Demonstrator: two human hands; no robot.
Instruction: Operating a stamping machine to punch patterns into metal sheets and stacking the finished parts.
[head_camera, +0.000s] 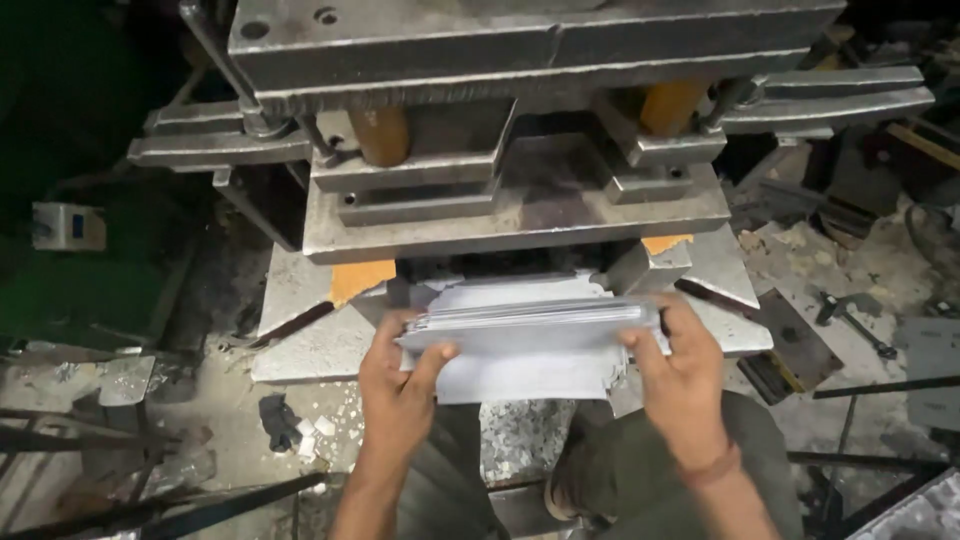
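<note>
A stack of thin grey metal sheets lies in front of the opening of a heavy steel press. My left hand grips the stack's left end, thumb on top. My right hand grips the right end the same way. The stack is held level just above the press bed, with one larger sheet hanging below toward my knees. The far edge of the sheets reaches under the dark gap of the press die.
The press has a thick upper block with two orange posts. Orange patches mark the bed corners. Scrap bits, a black rag and metal bars lie on the floor at left. A hammer and plates lie at right.
</note>
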